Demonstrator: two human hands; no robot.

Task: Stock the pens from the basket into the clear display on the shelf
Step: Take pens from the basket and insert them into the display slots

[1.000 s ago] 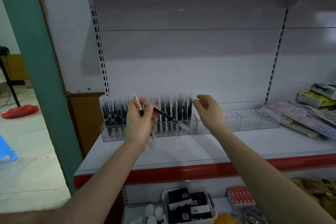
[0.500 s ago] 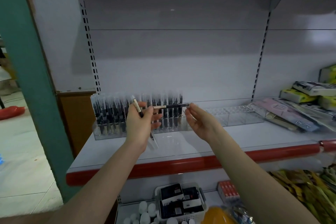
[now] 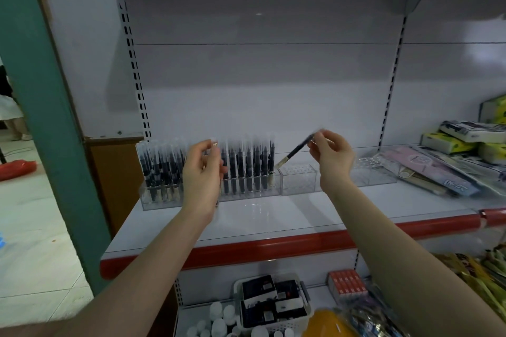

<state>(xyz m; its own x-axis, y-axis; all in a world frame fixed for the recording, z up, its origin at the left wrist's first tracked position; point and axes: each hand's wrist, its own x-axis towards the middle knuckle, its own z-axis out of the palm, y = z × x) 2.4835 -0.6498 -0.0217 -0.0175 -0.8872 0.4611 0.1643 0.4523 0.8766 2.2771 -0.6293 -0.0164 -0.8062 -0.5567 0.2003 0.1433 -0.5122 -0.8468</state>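
A long clear display (image 3: 298, 180) stands on the white shelf (image 3: 273, 216); its left part is full of upright black pens (image 3: 246, 164), its right cells hold none. My right hand (image 3: 331, 156) pinches a black pen (image 3: 295, 150) by its upper end, tilted, with its light tip just above the first free cell beside the filled rows. My left hand (image 3: 204, 169) is in front of the filled rows, closed on another pen (image 3: 215, 145) whose top shows above my fingers. The basket is not clearly in view.
Packaged goods (image 3: 449, 167) lie on the shelf to the right of the display. Below the red shelf edge (image 3: 273, 246) sit a white basket of black boxes (image 3: 271, 304), white bottles (image 3: 219, 320) and a red box (image 3: 346, 282). A green post (image 3: 43, 107) stands at left.
My right hand took the pen from my left hand's fingers and carried it right, tipping it down toward the free cells. My left hand stayed put with its other pen.
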